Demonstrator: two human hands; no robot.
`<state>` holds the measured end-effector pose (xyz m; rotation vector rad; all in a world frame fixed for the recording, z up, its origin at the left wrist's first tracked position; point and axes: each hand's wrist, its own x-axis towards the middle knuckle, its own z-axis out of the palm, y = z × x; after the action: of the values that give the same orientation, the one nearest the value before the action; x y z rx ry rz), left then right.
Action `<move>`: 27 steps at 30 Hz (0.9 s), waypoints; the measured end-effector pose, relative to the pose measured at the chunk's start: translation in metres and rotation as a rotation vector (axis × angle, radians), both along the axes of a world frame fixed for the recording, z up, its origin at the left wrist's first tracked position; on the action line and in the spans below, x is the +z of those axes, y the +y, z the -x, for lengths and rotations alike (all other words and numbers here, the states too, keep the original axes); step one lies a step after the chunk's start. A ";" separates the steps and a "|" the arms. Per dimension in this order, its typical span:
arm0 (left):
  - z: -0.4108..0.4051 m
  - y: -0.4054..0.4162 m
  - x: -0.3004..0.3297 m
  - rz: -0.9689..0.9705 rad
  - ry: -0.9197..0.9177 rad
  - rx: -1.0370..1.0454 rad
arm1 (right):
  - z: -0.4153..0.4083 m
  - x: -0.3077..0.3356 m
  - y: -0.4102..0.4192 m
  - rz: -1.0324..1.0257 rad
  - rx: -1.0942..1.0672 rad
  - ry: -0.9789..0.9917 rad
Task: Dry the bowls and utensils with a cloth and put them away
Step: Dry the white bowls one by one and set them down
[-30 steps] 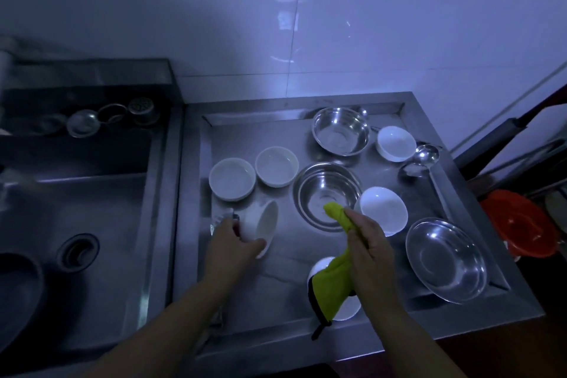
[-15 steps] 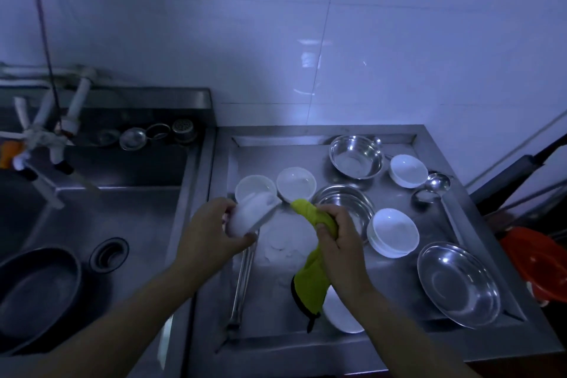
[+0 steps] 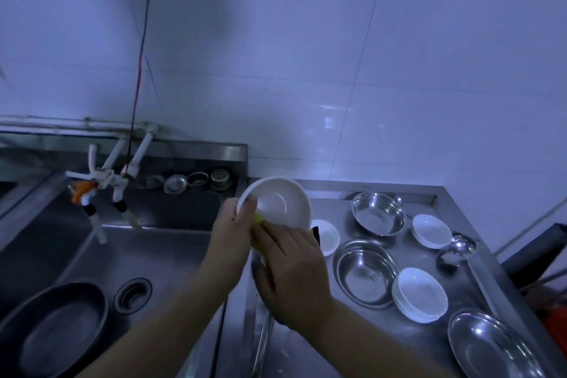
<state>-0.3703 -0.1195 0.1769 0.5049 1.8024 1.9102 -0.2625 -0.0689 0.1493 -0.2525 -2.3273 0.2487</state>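
My left hand [image 3: 228,238] grips a white bowl [image 3: 277,201] by its rim, lifted and tilted with its inside facing me. My right hand [image 3: 287,267] presses a yellow-green cloth [image 3: 258,219] against the bowl's underside; most of the cloth is hidden under the hand. On the steel drainboard [image 3: 478,282] sit more white bowls [image 3: 418,293] [image 3: 431,230] [image 3: 328,235], steel bowls [image 3: 379,213] [image 3: 363,273], a steel plate [image 3: 487,347] and a ladle [image 3: 458,250].
A steel sink [image 3: 101,255] lies at the left with a dark pan [image 3: 52,328], a drain [image 3: 132,295] and white taps [image 3: 107,178]. Strainers [image 3: 196,181] stand on the sink's back ledge. A tiled wall rises behind. Tongs [image 3: 260,341] lie at the drainboard's left edge.
Both hands have lifted the white bowl up and turned its inside toward me. The cloth, which hung from my right hand, is now pressed under the bowl. The camera has tilted upward.
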 end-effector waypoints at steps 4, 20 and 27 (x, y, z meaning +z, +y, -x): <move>0.005 -0.001 0.018 -0.018 0.109 -0.053 | 0.006 0.005 -0.006 -0.071 0.016 0.051; 0.017 0.006 0.035 -0.127 0.195 -0.226 | 0.010 0.032 0.047 -0.503 -0.071 0.224; 0.028 0.004 0.047 -0.029 0.364 -0.297 | 0.001 0.032 0.061 -0.588 0.144 0.176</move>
<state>-0.3980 -0.1157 0.2240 1.1237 1.7898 1.7213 -0.2636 -0.0080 0.1815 0.2208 -2.1363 -0.3327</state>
